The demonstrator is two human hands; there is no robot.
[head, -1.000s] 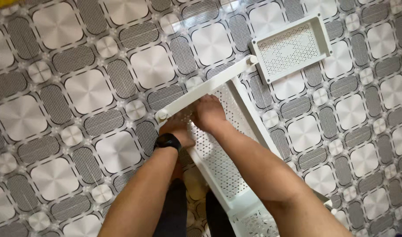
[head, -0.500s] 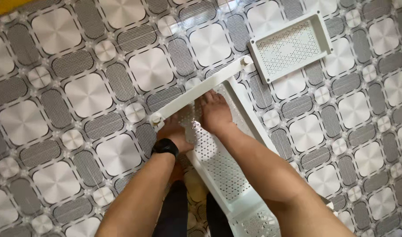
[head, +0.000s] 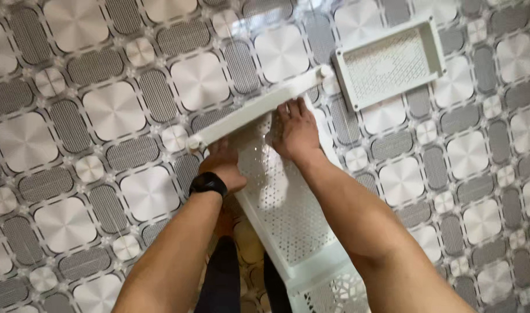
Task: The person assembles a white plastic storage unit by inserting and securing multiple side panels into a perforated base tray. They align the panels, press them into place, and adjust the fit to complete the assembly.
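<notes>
A white perforated plastic shelf unit [head: 285, 203] lies on the patterned tile floor in front of me, its long side running away from me. Across its far end sits a white bar [head: 250, 110] with a round end cap. My left hand [head: 223, 168], with a black watch on the wrist, grips the unit's left edge just below the bar. My right hand [head: 297, 130] presses flat on the perforated panel with its fingertips against the bar.
A separate white perforated tray [head: 389, 64] lies on the floor at the upper right, apart from the unit. The floor [head: 103, 110] is grey and white patterned tile. My dark-clothed legs [head: 230, 278] show at the bottom.
The view has shifted slightly, so the bar and both hands sit a little lower and further left. Both hands keep their hold on the shelf unit.
</notes>
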